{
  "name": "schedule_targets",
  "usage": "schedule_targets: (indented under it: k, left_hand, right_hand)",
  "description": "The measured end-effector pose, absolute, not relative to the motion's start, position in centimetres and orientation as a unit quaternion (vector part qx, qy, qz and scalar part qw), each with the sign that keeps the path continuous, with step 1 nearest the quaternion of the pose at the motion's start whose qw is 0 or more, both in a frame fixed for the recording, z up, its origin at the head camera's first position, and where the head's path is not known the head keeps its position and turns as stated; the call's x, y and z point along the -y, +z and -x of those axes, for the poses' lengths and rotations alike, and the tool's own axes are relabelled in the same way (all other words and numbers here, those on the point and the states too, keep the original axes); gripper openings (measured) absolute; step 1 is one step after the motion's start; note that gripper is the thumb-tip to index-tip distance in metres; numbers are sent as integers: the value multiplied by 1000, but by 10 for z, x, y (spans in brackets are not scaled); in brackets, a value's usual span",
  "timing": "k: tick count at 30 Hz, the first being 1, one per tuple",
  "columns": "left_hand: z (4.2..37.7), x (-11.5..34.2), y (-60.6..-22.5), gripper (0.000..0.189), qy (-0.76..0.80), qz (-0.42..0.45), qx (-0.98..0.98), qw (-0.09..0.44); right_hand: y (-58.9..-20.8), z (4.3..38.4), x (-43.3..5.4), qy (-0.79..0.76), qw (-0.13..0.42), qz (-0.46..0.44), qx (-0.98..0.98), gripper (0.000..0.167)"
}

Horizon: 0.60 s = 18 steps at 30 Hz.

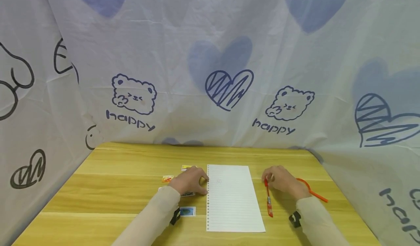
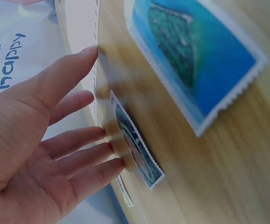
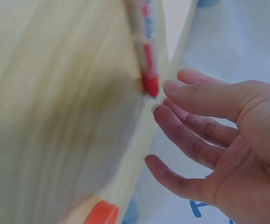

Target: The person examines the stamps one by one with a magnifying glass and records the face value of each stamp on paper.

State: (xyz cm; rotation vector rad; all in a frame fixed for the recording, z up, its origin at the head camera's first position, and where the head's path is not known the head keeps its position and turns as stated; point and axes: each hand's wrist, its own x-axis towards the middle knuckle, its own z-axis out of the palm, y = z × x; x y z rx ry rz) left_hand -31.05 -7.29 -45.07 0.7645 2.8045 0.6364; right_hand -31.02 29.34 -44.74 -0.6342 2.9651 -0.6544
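Observation:
A lined white sheet of paper [image 1: 231, 198] with punched holes down its left side lies mid-table, with faint marks near its top. My left hand [image 1: 191, 180] is at that holed edge, thumb and fingers spread and fingertips right at the border. Beside it lie a dark stamp [image 2: 136, 145] and a blue stamp with a green island [image 2: 195, 60], both with perforated edges. To the right of the paper, my right hand [image 1: 280, 180] hovers over the far end of a red pen [image 1: 268, 200]. Its fingers are loosely bent, thumb tip close to the pen's red end [image 3: 150, 86].
An orange curved strip [image 1: 315, 194] lies to the right, partly behind the right hand. Small yellow-and-red [image 1: 167, 178] and yellow [image 1: 186, 167] pieces lie left of the paper. Printed cloth [image 1: 183, 111] hangs along the table's back and sides.

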Motion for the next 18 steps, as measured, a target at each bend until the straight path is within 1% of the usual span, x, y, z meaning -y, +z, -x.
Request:
schedule_targets:
  k: [6, 11, 18]
  left_hand:
    - [314, 80, -448, 46, 232, -261, -933, 85]
    - [311, 92, -438, 47, 257, -236, -934, 84]
    - [308, 109, -435, 44, 251, -240, -935, 75]
  right_hand:
    - [-439, 308, -296, -233, 22, 189, -954, 19]
    - [-430, 303, -299, -267, 35, 172, -947, 22]
    - [-427, 298, -304, -280, 22, 180, -943, 24]
